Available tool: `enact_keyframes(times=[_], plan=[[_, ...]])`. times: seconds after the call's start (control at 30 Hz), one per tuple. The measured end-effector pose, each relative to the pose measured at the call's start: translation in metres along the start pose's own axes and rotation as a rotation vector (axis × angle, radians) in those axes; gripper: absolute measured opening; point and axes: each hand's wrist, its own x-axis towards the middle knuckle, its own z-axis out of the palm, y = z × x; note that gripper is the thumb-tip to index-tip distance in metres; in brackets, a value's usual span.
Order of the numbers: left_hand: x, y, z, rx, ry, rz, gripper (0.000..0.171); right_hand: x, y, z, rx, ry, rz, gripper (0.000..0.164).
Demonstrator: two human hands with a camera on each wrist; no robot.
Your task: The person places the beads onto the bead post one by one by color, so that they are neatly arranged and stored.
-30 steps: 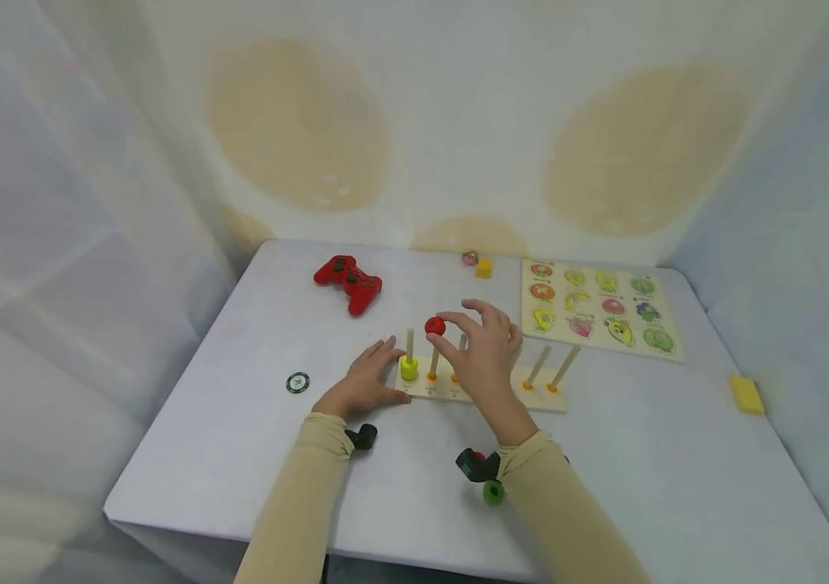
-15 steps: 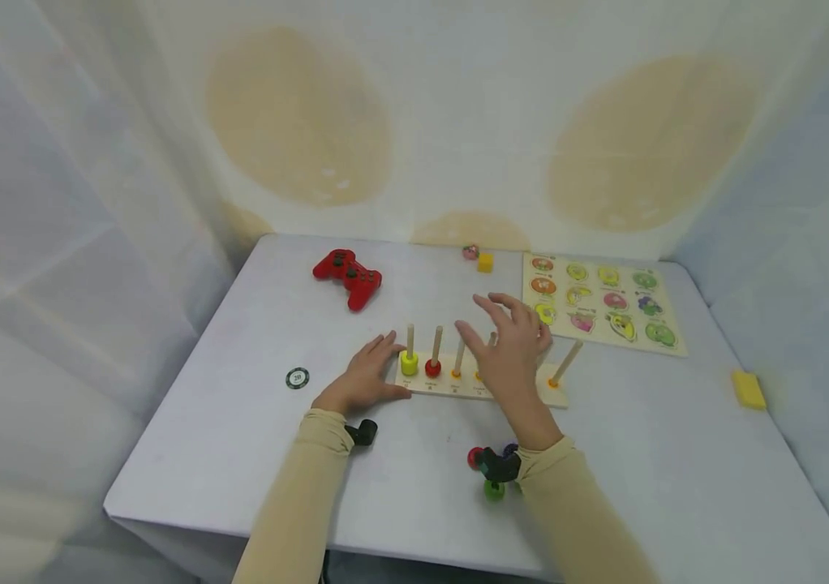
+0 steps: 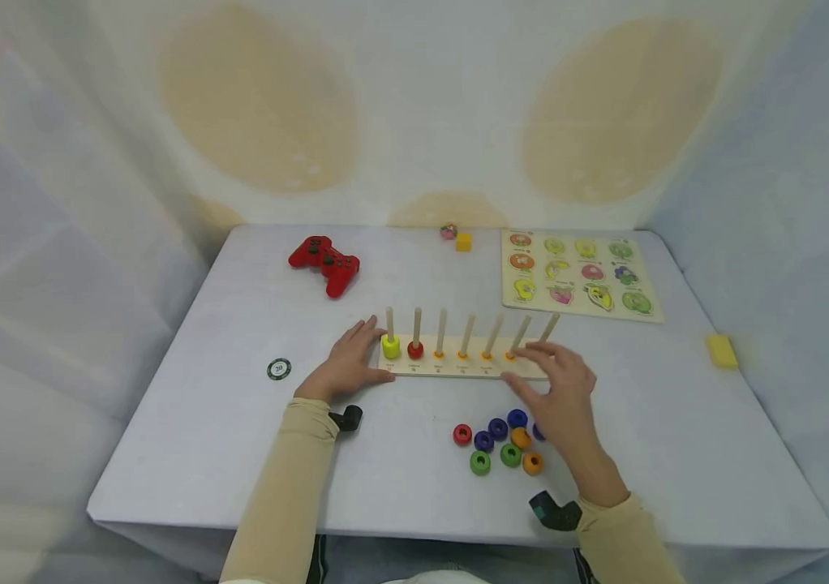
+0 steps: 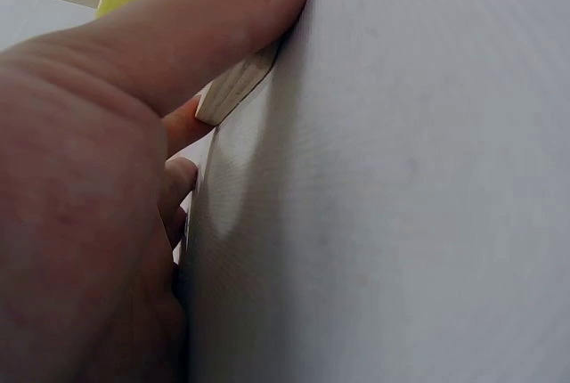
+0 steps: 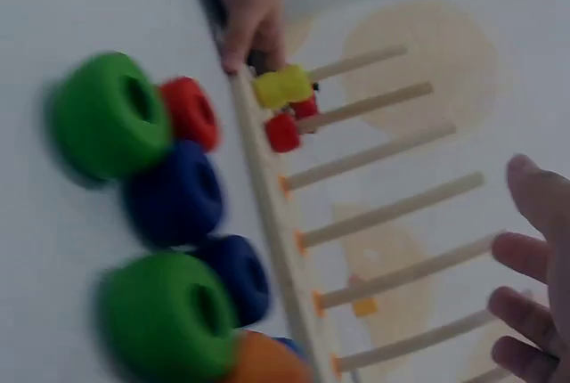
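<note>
My left hand point(image 3: 345, 361) holds the left end of a wooden peg board point(image 3: 451, 371), thumb along the front edge and fingers behind it. Yellow beads point(image 3: 390, 346) sit on the leftmost peg, and a red bead point(image 3: 415, 350) is at the bottom of the second. The other pegs carry no beads. My right hand point(image 3: 560, 397) is empty, its fingers loosely bent near the board's right end. On the table in front of the board lie loose beads: a red bead point(image 3: 462, 435), green beads point(image 3: 480, 463), several blue and purple beads point(image 3: 483, 440) and orange beads point(image 3: 533, 463).
Behind the board lie a red game controller point(image 3: 324, 264), a small pink figure point(image 3: 448, 232), a yellow cube point(image 3: 463, 242) and a fruit puzzle board point(image 3: 575, 308). A poker chip point(image 3: 279, 369) is at left, a yellow block point(image 3: 722, 351) near the right edge.
The right hand put the red bead onto the second peg and let go, then moved right and toward me, uncovering the loose beads. The left hand stays on the board.
</note>
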Motion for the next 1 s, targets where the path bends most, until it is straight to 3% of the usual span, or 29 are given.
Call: enact_keyframes(times=[0.1,0.2,0.37,0.53,0.67,0.83,0.9,1.0], plan=[[0.001,-0.003,-0.002,-0.007,-0.002,-0.002,0.085,-0.025,-0.001,0.021,-0.114,-0.199,-0.029,0.050],[0.002,-0.006,0.001,-0.024,-0.004,-0.009,0.085,-0.043,-0.006,0.039,-0.187,-0.301,-0.051,0.056],[0.002,-0.006,0.004,-0.019,-0.011,-0.020,0.085,-0.056,-0.011,0.054,-0.213,-0.286,-0.035,0.038],[0.000,-0.002,0.001,0.000,-0.008,-0.013,0.086,-0.053,-0.013,0.057,-0.201,-0.218,-0.018,0.026],[-0.001,-0.001,-0.002,0.004,-0.007,-0.004,0.085,-0.031,-0.026,0.049,-0.130,-0.122,-0.039,0.029],[-0.001,0.000,-0.003,0.009,0.007,-0.008,0.085,0.030,-0.063,0.031,-0.006,0.036,-0.153,0.031],[-0.002,0.001,-0.003,-0.008,0.010,-0.021,0.085,0.054,-0.077,0.030,0.000,0.053,-0.204,0.029],[-0.004,0.002,0.000,-0.025,0.004,-0.038,0.085,0.080,-0.089,0.034,-0.045,0.004,-0.238,0.028]])
